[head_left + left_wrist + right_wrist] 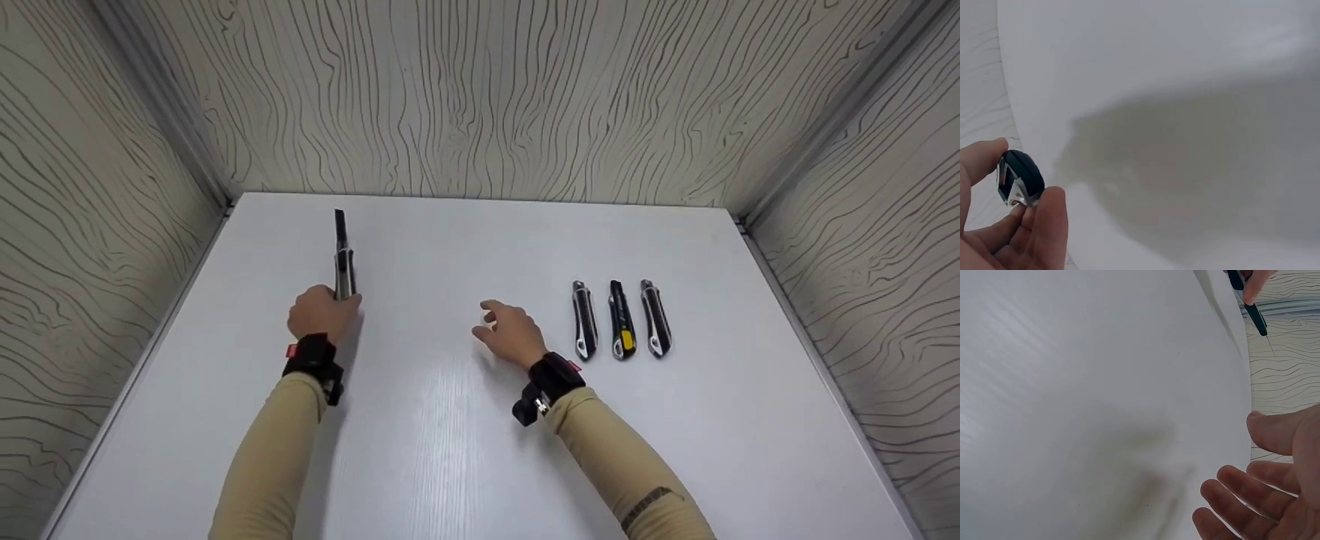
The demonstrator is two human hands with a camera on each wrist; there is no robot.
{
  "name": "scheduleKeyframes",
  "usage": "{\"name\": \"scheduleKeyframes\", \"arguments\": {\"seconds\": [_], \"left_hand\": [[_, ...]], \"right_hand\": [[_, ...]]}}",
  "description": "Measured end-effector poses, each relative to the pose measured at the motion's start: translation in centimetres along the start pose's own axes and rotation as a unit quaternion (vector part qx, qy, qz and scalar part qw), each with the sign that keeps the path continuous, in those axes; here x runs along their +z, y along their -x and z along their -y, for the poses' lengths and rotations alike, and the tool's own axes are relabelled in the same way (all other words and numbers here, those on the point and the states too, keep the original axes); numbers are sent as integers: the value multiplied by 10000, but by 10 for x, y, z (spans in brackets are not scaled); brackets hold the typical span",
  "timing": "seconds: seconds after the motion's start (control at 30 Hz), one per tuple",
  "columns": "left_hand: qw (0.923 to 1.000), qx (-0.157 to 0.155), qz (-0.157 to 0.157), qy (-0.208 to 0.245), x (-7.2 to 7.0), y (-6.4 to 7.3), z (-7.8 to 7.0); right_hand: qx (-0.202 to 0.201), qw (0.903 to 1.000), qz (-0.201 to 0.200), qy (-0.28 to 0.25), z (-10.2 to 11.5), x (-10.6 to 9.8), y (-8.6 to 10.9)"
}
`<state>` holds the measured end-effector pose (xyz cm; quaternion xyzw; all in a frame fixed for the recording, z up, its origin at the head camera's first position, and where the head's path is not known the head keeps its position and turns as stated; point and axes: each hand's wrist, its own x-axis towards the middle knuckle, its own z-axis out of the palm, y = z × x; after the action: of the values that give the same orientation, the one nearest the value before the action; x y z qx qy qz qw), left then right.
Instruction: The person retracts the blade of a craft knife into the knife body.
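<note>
My left hand (322, 311) grips a utility knife (344, 274) over the left part of the table, its dark blade (340, 225) extended and pointing away from me. In the left wrist view, the thumb and fingers pinch the knife's dark, silver-edged butt end (1026, 174). My right hand (514, 334) hovers near the table's middle, holding nothing, fingers loosely bent and spread apart. The right wrist view also catches the held knife (1255, 318) at top right, thin blade out. Right of my right hand lie a silver-and-dark utility knife (585, 320), a black-and-yellow one (622, 321) and another silver-and-dark one (656, 319).
The white table (450, 247) meets a wood-grain patterned back panel (465, 97). Similar panels stand along its left (67, 247) and right (885, 225) sides. The three knives lie roughly parallel in a row, blades not visibly extended.
</note>
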<state>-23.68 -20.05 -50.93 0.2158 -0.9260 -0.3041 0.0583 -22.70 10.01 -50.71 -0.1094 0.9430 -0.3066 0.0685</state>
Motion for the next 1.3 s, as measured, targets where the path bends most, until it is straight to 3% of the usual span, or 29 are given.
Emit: {"name": "scheduleKeyframes", "arguments": {"seconds": [0.13, 0.4, 0.7, 0.97, 1.17, 1.3], "left_hand": [[9999, 139, 45, 48, 5, 7, -9], [9968, 722, 202, 266, 20, 26, -26], [9900, 1203, 545, 498, 38, 57, -61], [9823, 1683, 763, 293, 55, 85, -90], [9770, 1926, 888, 217, 62, 98, -102], [9738, 2103, 847, 174, 68, 104, -107]], "right_hand": [[50, 10000, -39, -75, -3, -4, 3], [173, 9992, -136, -322, -10, -10, 6], [255, 9981, -255, -492, -14, -17, 6], [240, 9973, -450, -520, -19, -24, 3], [315, 9966, -535, -548, -22, -30, 1], [332, 9939, -510, -922, -24, -32, -2]]}}
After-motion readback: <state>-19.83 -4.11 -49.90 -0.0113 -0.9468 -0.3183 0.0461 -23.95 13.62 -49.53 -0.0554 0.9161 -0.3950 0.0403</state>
